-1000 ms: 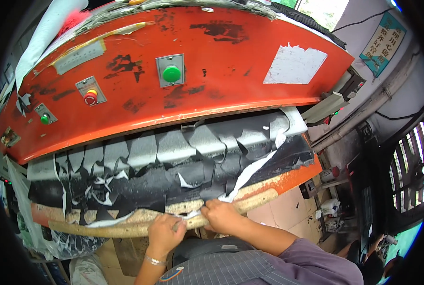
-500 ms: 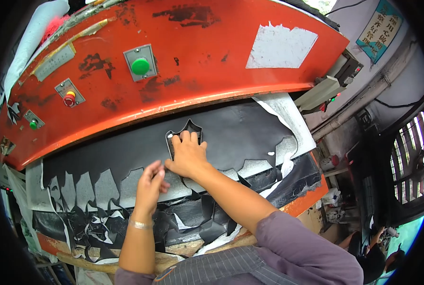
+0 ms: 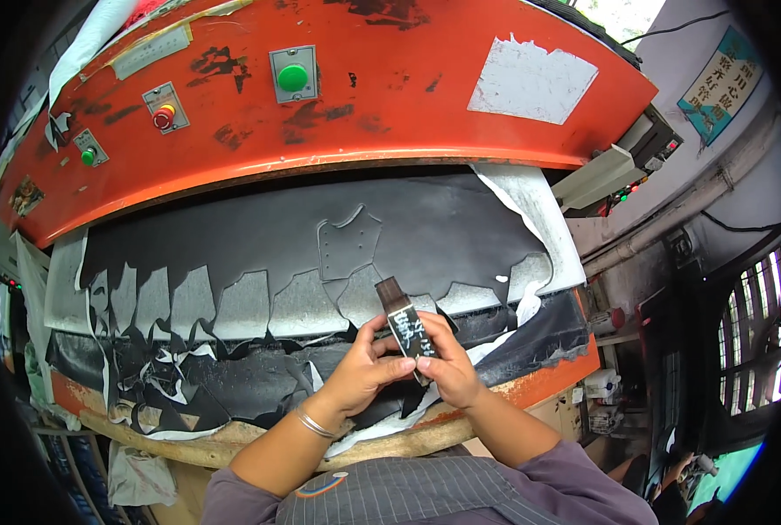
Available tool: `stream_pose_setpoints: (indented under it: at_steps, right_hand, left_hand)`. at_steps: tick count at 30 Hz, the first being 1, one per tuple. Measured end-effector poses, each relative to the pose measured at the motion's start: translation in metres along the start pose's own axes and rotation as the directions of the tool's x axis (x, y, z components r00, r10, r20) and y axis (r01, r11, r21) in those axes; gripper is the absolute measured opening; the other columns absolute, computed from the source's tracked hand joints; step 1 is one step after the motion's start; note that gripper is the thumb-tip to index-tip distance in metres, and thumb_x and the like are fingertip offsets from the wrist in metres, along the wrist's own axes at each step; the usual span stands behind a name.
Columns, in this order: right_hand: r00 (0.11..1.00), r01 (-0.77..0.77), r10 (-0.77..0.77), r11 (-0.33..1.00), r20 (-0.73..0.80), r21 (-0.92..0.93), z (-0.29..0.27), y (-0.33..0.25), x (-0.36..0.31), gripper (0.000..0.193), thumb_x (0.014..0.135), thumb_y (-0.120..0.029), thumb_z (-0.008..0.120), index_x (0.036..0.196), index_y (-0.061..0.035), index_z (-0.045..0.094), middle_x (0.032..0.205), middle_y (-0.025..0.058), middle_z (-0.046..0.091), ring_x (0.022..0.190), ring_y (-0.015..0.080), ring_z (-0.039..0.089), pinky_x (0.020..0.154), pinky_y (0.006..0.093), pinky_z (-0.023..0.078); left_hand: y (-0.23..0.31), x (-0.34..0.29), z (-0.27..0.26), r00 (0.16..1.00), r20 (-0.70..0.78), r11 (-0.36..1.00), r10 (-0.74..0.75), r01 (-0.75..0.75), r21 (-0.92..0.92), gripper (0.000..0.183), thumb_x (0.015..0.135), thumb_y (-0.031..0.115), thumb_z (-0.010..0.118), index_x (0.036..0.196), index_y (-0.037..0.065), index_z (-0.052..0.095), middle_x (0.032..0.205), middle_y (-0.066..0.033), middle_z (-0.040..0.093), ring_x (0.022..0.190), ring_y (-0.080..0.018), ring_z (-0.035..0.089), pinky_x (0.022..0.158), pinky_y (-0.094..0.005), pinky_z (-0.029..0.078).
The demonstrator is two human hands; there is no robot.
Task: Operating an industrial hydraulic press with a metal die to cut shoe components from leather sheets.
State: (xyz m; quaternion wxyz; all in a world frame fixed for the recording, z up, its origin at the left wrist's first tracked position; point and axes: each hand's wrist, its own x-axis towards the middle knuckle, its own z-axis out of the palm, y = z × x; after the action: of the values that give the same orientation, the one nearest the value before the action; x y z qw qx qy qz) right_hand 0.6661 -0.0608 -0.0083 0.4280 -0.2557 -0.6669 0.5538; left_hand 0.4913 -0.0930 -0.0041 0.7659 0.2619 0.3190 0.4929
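A dark metal cutting die (image 3: 400, 317) is held up in front of me, turned on edge with handwritten light marks on its side. My left hand (image 3: 366, 367) grips it from the left, the thumb pressed on its lower part. On the other side my right hand (image 3: 448, 360) closes round it, thumb near the lower end. Beyond the hands lies a black leather-like sheet (image 3: 443, 227) on a pale cutting board (image 3: 62, 284). A freshly outlined shape (image 3: 348, 243) with small holes shows in the sheet, close to its ragged near edge.
An orange press beam (image 3: 399, 114) spans the far side, carrying a large green button (image 3: 292, 78) and a red stop knob (image 3: 164, 116). Black and white offcuts (image 3: 180, 376) hang along the near edge above a wooden rail (image 3: 198, 449). A barred window (image 3: 747, 311) is at right.
The cutting die was lifted off the sheet and brought toward me, leaving its outline there. My left hand, formerly free beside it, now holds it too. The view has shifted slightly.
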Motion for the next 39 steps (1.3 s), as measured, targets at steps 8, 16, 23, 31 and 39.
stream_pose_setpoints:
  at_steps: [8, 16, 23, 31, 39]
  right_hand:
    - [0.966, 0.260, -0.142, 0.514, 0.218, -0.817, -0.044, 0.011, 0.078, 0.048, 0.082, -0.023, 0.059, 0.128, -0.0093, 0.054, 0.129, 0.0078, 0.051, 0.117, 0.0228, 0.048, 0.088, 0.0401, 0.032]
    - [0.963, 0.260, -0.155, 0.299, 0.222, -0.918, -0.062, 0.029, 0.099, 0.066, 0.071, -0.036, 0.072, 0.130, -0.0138, 0.053, 0.136, 0.0152, 0.045, 0.130, 0.0358, 0.034, 0.102, 0.0528, 0.025]
    - [0.997, 0.081, -0.030, 0.366, 0.075, -0.927, -0.094, 0.043, 0.093, 0.081, 0.065, -0.049, 0.078, 0.130, -0.0090, 0.051, 0.135, 0.0267, 0.046, 0.135, 0.0368, 0.035, 0.108, 0.0544, 0.020]
    - [0.990, 0.113, 0.027, 0.405, 0.135, -0.907, -0.090, 0.041, 0.098, 0.080, 0.066, -0.049, 0.078, 0.131, -0.0108, 0.052, 0.136, 0.0245, 0.046, 0.138, 0.0348, 0.032, 0.111, 0.0502, 0.022]
    - [0.985, 0.126, 0.058, 0.403, 0.163, -0.907, -0.112, 0.046, 0.103, 0.082, 0.065, -0.056, 0.077, 0.131, -0.0150, 0.052, 0.139, 0.0243, 0.045, 0.138, 0.0339, 0.032, 0.111, 0.0485, 0.021]
  left_hand:
    - [0.083, 0.090, -0.068, 0.659, -0.002, -0.089, 0.752, 0.104, 0.991, 0.048, 0.082, 0.033, 0.071, 0.114, 0.000, 0.060, 0.114, -0.0160, 0.061, 0.110, -0.0316, 0.055, 0.091, -0.0386, 0.047]
    - [0.127, 0.121, -0.052, 0.849, -0.501, 0.066, 0.168, 0.497, 0.865, 0.060, 0.070, 0.035, 0.082, 0.112, 0.000, 0.056, 0.123, -0.0179, 0.054, 0.118, -0.0349, 0.050, 0.095, -0.0420, 0.046]
    - [0.127, 0.130, -0.043, 0.763, -0.412, -0.002, 0.499, 0.476, 0.880, 0.067, 0.069, 0.033, 0.083, 0.117, -0.002, 0.052, 0.123, -0.0222, 0.055, 0.113, -0.0356, 0.055, 0.093, -0.0412, 0.048]
    - [0.107, 0.127, -0.083, 0.715, -0.316, 0.258, 0.623, 0.194, 0.946, 0.038, 0.080, 0.033, 0.073, 0.093, -0.002, 0.064, 0.092, -0.0212, 0.067, 0.092, -0.0387, 0.063, 0.081, -0.0425, 0.049]
    - [0.060, 0.005, -0.091, 0.889, -0.326, 0.619, 0.323, 0.062, 0.783, 0.027, 0.084, 0.018, 0.070, 0.099, -0.001, 0.058, 0.088, -0.0101, 0.064, 0.080, -0.0179, 0.059, 0.072, -0.0306, 0.047]
